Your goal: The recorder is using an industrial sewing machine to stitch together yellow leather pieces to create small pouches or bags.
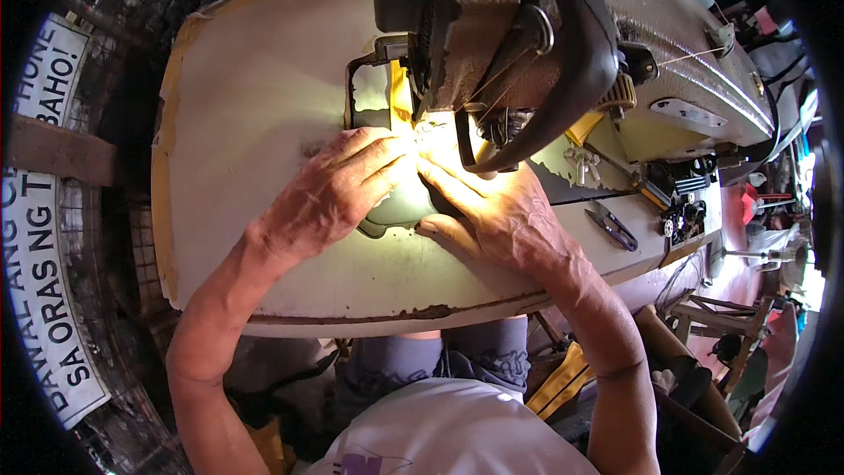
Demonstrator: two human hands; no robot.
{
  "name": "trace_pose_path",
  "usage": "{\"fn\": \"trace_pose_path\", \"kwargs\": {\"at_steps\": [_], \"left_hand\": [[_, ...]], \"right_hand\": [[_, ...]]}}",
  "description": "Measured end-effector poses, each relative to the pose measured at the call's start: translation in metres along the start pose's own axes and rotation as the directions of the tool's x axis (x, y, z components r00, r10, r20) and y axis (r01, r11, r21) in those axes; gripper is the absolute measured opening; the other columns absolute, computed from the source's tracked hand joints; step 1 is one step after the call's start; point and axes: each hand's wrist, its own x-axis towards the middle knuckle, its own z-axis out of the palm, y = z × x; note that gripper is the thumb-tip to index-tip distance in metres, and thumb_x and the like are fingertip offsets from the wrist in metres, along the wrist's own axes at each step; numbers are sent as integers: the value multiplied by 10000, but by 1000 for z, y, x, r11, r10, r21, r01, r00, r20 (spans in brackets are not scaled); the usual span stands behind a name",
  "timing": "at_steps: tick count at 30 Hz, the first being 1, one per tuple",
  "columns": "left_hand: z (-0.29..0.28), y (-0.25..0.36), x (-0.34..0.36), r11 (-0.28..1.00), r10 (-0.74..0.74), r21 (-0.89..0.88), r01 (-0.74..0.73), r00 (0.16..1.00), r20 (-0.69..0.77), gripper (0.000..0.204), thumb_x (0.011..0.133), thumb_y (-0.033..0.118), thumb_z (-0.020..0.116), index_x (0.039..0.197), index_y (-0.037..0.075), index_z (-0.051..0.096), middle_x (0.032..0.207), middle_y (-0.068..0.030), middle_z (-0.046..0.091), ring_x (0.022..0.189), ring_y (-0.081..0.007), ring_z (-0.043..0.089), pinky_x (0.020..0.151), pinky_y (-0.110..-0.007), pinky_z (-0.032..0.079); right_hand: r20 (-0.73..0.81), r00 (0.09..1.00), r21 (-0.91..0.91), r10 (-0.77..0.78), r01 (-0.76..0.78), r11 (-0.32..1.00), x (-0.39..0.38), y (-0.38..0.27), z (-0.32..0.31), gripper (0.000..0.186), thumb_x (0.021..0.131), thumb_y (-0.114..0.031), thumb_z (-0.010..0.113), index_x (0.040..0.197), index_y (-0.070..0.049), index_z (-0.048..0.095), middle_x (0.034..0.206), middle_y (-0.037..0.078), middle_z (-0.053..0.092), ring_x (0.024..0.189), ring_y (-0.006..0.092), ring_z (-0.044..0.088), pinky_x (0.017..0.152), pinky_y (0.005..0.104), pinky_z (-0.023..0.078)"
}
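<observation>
An industrial sewing machine [492, 26] stands over the pale table, its lamp throwing a bright glare around the needle. A yellow strip of material [401, 92] runs under the machine head, beyond my fingers. My left hand [343, 183] is left of the needle, fingers bent together, their tips at the strip's near end. Right of the needle, my right hand [501, 211] rests palm down on the grey-green machine bed [403, 204], index finger stretched toward the strip and thumb apart. The glare and my fingers hide the strip's near end and the needle point.
Thread snips [611, 225] and a screwdriver [652, 192] lie on the tabletop [246, 97] at the right. More yellow material [563, 380] hangs beside my lap. A wire-mesh wall with white signs [57, 299] is at the left. A wooden frame [716, 321] stands lower right.
</observation>
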Motion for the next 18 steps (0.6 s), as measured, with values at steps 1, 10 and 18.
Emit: {"fn": "trace_pose_path", "kwargs": {"at_steps": [1,10,18], "left_hand": [[2,-1,1,1000,5,3,-5,1000,3,366,839,66,627,1192,-27,653,1246,-136,630,1192,-289,585,1056,-398,488],[4,-11,4,993,-32,-115,32,999,4,409,788,46,717,1189,-11,658,1227,-131,630,1170,-311,590,1049,-417,496],[9,-12,6,998,-19,-58,17,999,-35,398,799,45,706,1189,-13,652,1199,-128,631,1161,-308,594,1043,-418,499]], "right_hand": [[9,1000,23,11,-11,1000,-1,1,-1,540,900,-379,721,1302,-26,644,1291,159,671,1048,352,673,954,467,497],[5,999,-33,32,-31,999,-25,11,-5,590,847,-425,770,1336,-119,645,1244,179,623,1103,374,580,1041,485,429],[-609,696,-64,381,-522,850,-165,67,-194,383,1013,-260,643,1350,-81,655,1397,109,632,1287,227,588,1118,358,423]]}}
